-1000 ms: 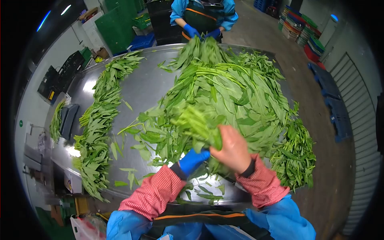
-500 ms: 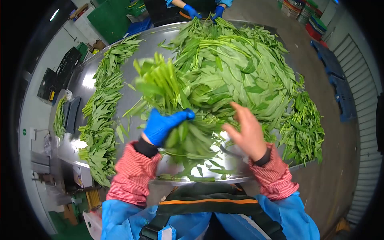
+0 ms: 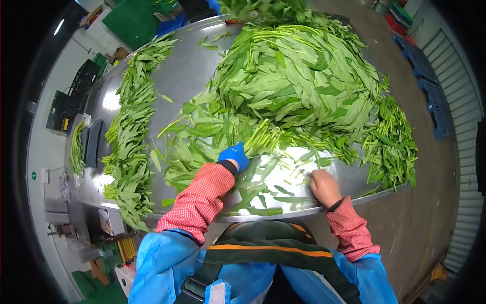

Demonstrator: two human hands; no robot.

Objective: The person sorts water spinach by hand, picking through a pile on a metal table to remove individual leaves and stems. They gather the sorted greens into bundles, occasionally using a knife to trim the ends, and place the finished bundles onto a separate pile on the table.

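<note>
My left hand (image 3: 235, 155), in a blue glove, is closed on a bunch of leafy greens (image 3: 262, 138) lying on the metal table (image 3: 190, 66); the cut-looking stem ends point up and right. To the right, near the front edge, my bare right hand (image 3: 325, 187) is curled closed, and what it grips is too unclear to name. Short stem pieces (image 3: 289, 181) and loose leaves (image 3: 263, 200) lie between my hands. Beyond them rises a large heap of greens (image 3: 304, 76).
A long row of greens (image 3: 132, 121) runs along the left side, with a small bunch (image 3: 77, 149) farther left. More greens (image 3: 392, 147) lie at the right edge. Across the table, a person's blue glove (image 3: 213, 6) shows partly. Blue pallets (image 3: 435, 104) stand at the right.
The bunch in my left hand has come down from above the table onto it. My right hand has gone from spread fingers to closed, lower down. The co-worker's greens are now raised and blurred.
</note>
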